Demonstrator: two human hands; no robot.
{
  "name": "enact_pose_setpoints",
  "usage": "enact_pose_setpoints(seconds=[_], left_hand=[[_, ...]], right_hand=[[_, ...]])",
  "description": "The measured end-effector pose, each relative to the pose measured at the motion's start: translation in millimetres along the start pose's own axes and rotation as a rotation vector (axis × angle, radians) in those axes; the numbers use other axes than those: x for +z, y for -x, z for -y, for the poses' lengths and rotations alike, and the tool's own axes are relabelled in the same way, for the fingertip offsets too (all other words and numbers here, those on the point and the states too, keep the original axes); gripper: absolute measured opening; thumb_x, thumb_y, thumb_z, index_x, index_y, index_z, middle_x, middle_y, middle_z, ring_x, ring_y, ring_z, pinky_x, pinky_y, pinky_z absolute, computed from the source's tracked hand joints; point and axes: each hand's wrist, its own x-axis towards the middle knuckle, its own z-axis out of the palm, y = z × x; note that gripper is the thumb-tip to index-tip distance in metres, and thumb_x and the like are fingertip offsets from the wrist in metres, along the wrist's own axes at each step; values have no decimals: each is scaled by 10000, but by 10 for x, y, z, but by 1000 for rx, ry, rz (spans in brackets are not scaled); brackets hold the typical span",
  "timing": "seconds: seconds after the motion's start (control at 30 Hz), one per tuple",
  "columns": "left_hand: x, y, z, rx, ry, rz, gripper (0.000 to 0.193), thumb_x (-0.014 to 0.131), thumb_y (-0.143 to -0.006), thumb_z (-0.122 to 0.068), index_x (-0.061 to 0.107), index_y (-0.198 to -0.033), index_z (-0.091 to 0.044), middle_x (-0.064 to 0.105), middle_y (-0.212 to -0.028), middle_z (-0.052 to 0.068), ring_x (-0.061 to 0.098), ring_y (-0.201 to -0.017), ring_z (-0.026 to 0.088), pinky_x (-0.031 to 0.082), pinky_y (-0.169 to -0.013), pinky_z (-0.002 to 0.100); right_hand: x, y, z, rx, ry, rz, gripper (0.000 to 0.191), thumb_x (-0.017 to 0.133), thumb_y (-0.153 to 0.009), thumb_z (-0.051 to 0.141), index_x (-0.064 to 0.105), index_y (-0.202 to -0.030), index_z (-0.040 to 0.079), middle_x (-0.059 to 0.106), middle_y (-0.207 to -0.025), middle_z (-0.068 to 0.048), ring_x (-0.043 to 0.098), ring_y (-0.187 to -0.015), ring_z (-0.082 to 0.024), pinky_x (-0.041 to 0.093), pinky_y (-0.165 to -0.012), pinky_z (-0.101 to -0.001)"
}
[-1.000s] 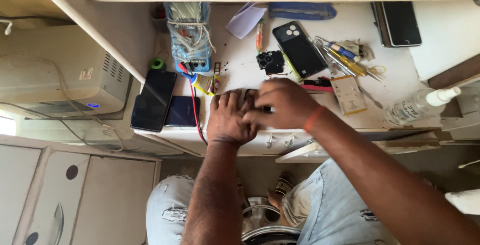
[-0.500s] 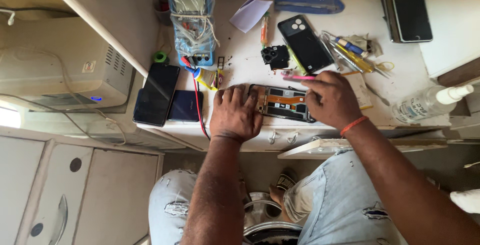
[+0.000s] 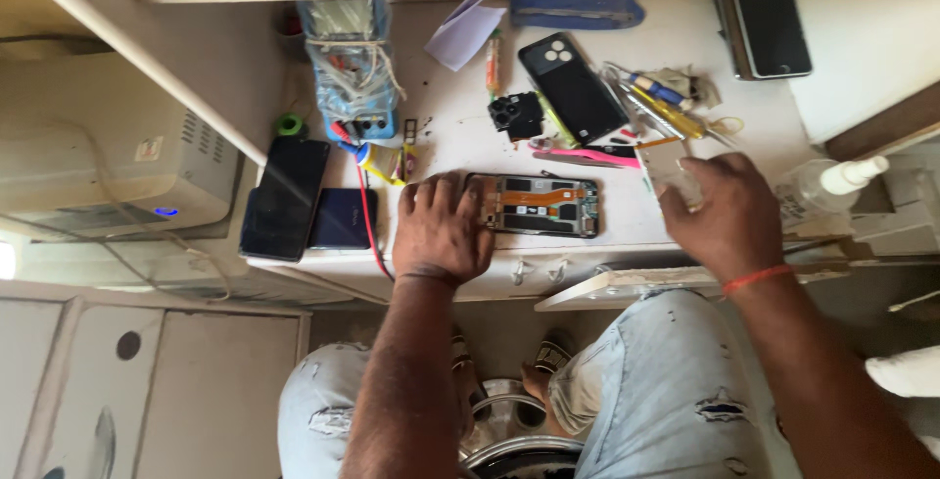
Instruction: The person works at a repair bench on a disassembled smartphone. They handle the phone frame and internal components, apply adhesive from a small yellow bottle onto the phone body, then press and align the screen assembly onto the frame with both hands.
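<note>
A person's left hand [image 3: 441,229] lies flat, fingers spread and gripping nothing, pinning the left end of an opened phone [image 3: 537,206] on the white workbench [image 3: 627,224]. To its right, the right hand [image 3: 729,215] closes its fingertips on a small pale card [image 3: 664,161], just below pink tweezers [image 3: 578,157] and screwdrivers [image 3: 661,107].

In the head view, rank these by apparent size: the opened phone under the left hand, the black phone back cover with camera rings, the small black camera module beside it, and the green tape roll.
1. Opened phone and black back cover: look about alike, no firm order.
2. Camera module.
3. Green tape roll.
</note>
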Motion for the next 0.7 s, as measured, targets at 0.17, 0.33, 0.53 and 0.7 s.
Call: enact_pose_setpoints(seconds=[0.17, 0.33, 0.53, 0.7], left_hand=[[40, -18, -19, 20, -48, -31, 657, 651, -734, -371, 592, -1316, -73, 579, -1310, 151, 531, -1195, 344, 381, -1044, 531], [70, -6, -15, 20, -9, -78, 677, 642, -730, -347, 584, -1335, -49, 587, -1292, 157, 540, -1187, 340, 389, -1049, 524], [59, -7, -12, 40, -16, -110, 697, 629, -736, -343, 573, -1343, -5, 586, -1235, 158, 548, -1146, 338, 408, -1028, 515], [53, -12, -22, 21, -26, -95, 649, 629, -736, -341, 601, -1297, -16, 585, -1212, 149, 546, -1132, 332, 413, -1028, 514]], right_hand=[[-11, 17, -3, 152, 194, 211, 427, 802, -842, 378, 718, -1035, 5, 686, -913, -220, 675, -889, -400, 550, -794, -501], [91, -44, -60, 238, 166, 245, 536, 847, -761, 438, 716, -1051, 7, 676, -937, -258, 661, -886, -431, 543, -795, -514], [216, -51, -204, 104, 13, 87, 479, 873, -742, 328, 732, -1078, 16, 694, -1012, -209, 638, -1043, -422, 533, -877, -491], [261, -37, -150, 370, -414, 95, 320, 755, -896, 155, 720, -1192, 40, 717, -1075, -147, 684, -951, -301, 534, -851, -383]])
